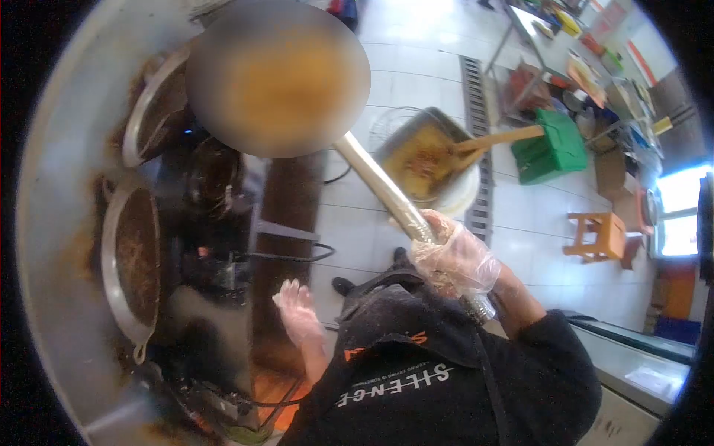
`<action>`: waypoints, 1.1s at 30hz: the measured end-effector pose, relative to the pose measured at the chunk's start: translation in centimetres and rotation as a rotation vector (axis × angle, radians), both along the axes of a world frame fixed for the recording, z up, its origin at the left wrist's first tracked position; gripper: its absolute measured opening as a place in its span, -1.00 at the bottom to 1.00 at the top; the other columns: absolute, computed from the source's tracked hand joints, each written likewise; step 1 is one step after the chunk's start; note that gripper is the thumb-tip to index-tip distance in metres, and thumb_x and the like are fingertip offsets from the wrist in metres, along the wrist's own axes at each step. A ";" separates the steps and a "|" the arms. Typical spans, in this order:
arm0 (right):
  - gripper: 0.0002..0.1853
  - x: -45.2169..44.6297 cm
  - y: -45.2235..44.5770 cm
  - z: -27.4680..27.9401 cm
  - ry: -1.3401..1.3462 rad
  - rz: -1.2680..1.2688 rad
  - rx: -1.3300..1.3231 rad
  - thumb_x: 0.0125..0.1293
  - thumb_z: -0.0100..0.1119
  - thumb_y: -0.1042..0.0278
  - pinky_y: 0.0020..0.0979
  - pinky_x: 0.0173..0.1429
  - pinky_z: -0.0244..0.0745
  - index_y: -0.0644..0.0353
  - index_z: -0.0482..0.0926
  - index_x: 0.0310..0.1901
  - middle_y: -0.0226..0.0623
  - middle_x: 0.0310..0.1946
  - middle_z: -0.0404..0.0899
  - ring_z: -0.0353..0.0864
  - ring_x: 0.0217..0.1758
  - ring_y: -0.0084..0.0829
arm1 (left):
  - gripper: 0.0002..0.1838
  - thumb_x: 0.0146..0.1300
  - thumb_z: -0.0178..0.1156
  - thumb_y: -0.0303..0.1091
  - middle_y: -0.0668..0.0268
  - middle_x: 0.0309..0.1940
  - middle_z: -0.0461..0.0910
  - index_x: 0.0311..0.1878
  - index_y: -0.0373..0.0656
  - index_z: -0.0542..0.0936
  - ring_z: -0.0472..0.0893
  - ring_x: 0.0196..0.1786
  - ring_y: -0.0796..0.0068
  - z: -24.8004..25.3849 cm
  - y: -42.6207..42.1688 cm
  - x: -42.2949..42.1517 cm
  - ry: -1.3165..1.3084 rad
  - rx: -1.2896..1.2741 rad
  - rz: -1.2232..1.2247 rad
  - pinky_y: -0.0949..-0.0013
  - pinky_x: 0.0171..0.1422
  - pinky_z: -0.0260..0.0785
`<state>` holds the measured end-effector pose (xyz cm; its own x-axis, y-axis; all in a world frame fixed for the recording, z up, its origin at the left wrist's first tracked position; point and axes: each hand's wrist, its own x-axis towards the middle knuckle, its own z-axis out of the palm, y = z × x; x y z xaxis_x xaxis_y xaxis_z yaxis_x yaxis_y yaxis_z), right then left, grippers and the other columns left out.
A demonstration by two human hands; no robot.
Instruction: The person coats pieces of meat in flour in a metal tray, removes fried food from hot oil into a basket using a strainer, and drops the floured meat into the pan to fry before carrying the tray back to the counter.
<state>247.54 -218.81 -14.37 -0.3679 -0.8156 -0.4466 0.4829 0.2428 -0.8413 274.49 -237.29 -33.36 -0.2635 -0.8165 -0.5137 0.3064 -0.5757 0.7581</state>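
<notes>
My right hand (pixel 455 256), in a clear plastic glove, is wrapped round the silver metal handle (pixel 383 186) of a long-handled tool. The handle runs up and left to the tool's blurred head (pixel 279 78), where something golden-orange shows; its exact kind is hidden by the blur. My left hand (pixel 297 306), also in a clear glove, holds nothing. Its fingers are stretched out near the edge of the dark stove (pixel 212 260). Right of the handle is a rectangular metal container (pixel 433 117) with yellow-orange contents and a wooden-handled utensil (pixel 494 140) across its edge.
Two round pans (pixel 130 256) (pixel 160 104) sit along the left side of the stove. A white round vessel (pixel 461 195) is by the metal container. A green basket (pixel 549 149), an orange stool (pixel 599 236), a floor drain (pixel 476 97) and a loaded table (pixel 532 33) are to the right.
</notes>
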 end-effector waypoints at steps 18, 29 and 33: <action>-0.29 -7.4 10.9 -24.6 0.711 -0.232 0.945 0.31 0.01 0.41 -0.07 -0.36 0.57 0.21 0.05 0.48 0.12 -0.40 0.62 0.68 -0.43 -0.07 | -0.66 0.44 0.10 -0.06 0.37 -0.20 0.57 0.07 -0.09 0.55 0.55 -0.19 0.51 -23.1 11.1 17.3 -1.193 -0.234 -0.911 0.42 -0.15 0.40; -0.26 -5.3 11.8 -39.5 0.820 -0.350 0.829 0.23 0.01 0.50 0.04 -0.23 0.43 0.03 0.10 0.48 0.12 -0.45 0.57 0.61 -0.36 0.12 | -0.77 0.39 0.20 -0.12 0.44 -0.33 0.61 -0.12 -0.08 0.62 0.54 -0.40 0.65 -16.4 4.5 5.1 -0.559 0.027 -0.244 0.52 -0.35 0.39; -0.29 -5.8 12.3 -34.7 0.826 -0.386 0.876 0.23 0.01 0.44 -0.01 -0.18 0.46 0.04 0.16 0.47 0.15 -0.38 0.59 0.62 -0.32 0.12 | -0.72 0.38 0.20 -0.09 0.42 -0.34 0.61 -0.11 -0.11 0.61 0.57 -0.36 0.59 -16.0 5.9 5.8 -0.726 -0.032 -0.427 0.45 -0.30 0.43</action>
